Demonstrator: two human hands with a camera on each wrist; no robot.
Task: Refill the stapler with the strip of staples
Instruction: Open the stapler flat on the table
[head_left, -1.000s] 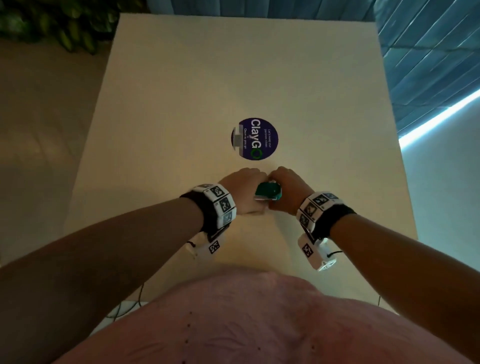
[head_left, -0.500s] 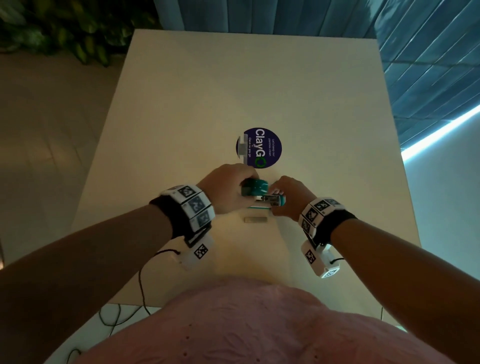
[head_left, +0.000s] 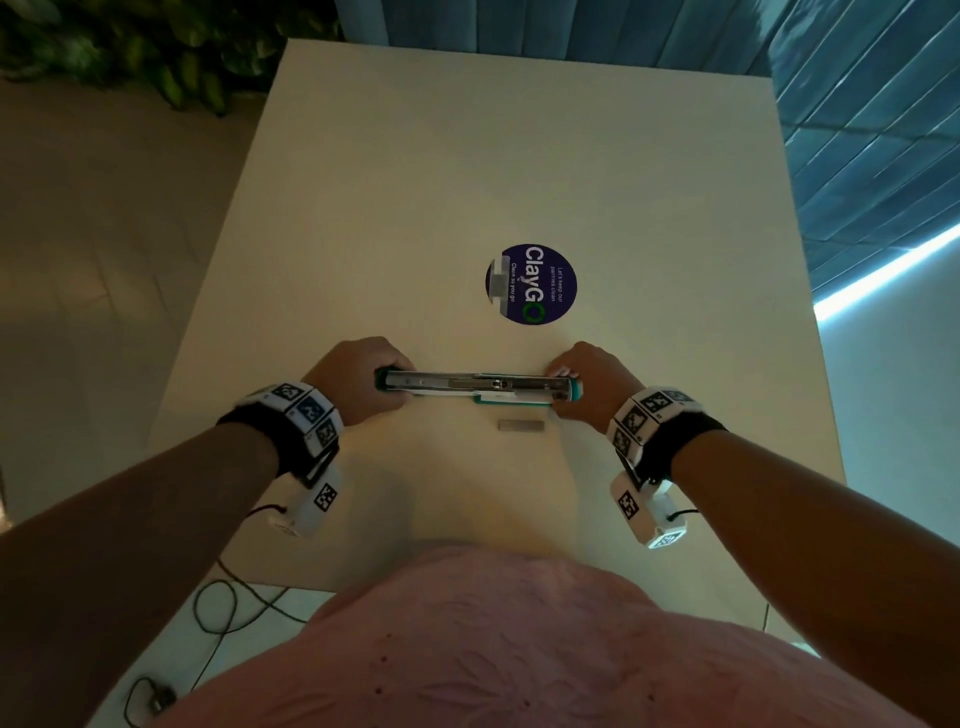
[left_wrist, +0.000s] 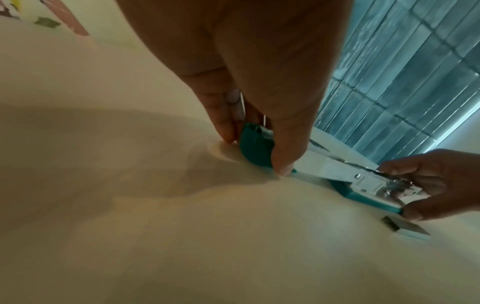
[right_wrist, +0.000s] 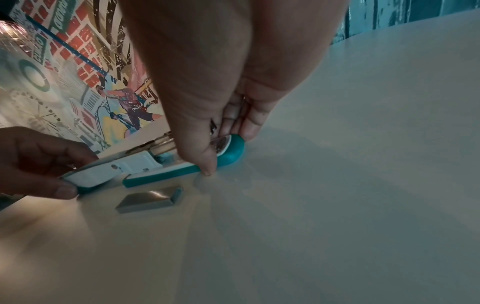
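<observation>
A teal and white stapler (head_left: 478, 387) lies swung fully open and flat on the cream table (head_left: 467, 156), its metal channel facing up. My left hand (head_left: 358, 379) pinches the teal tip of the opened top arm (left_wrist: 255, 147) between thumb and fingers. At the other end my right hand (head_left: 587, 382) pinches the teal base end (right_wrist: 230, 151). A grey strip of staples (head_left: 521, 426) lies loose on the table just in front of the stapler's right half, also plain in both wrist views as the strip (left_wrist: 403, 228) (right_wrist: 152, 199), touched by neither hand.
A round purple ClayGo sticker (head_left: 531, 284) sits on the table beyond the stapler. The table's right edge borders a blue ribbed wall (head_left: 857, 130). Green plants (head_left: 156, 57) stand beyond the far left corner. Cables (head_left: 223, 613) lie on the floor at the near left.
The hands have moved apart sideways, swinging the stapler from shut to fully open and flat. The staple strip, hidden a second ago, now lies exposed in front of it.
</observation>
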